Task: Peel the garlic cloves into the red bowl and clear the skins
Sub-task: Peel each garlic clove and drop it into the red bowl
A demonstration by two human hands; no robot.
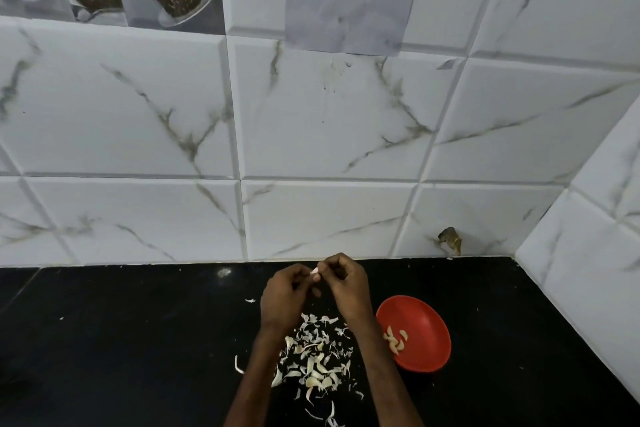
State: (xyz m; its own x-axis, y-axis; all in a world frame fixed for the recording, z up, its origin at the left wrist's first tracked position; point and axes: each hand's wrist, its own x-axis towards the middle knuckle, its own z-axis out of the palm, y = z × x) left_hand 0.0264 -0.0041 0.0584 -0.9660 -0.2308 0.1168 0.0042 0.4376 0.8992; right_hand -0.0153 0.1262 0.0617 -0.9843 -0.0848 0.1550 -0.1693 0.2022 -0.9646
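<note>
Dozens of papery skins (317, 360) lie scattered on the black counter (138, 340) nearest the person, between the two forearms. A few plumper pieces at the pile's six o'clock edge might be unpeeled cloves, but I cannot tell.

Just beside the pile at three o'clock sits the red bowl (424, 319), apart from the skins. It has a small cluster of peeled cloves (394, 341) against its nine o'clock side.

Farther out, both hands meet above the counter at twelve o'clock from the pile. The left hand (282, 295) has its fingers curled and pinches a garlic clove (314, 273) at their tips. The right hand (346, 282) is also curled and pinches the same clove from the other side. Only a pale sliver of the clove shows between the fingertips, so its long axis cannot be read.

From the clove, the bowl lies at about four o'clock, on the right hand's side and nearer that hand. I judge the peeled clove would most easily go down that way, passing over no skins.

Beyond the hands the counter ends at a white marble-veined tiled wall (138, 114).
</note>
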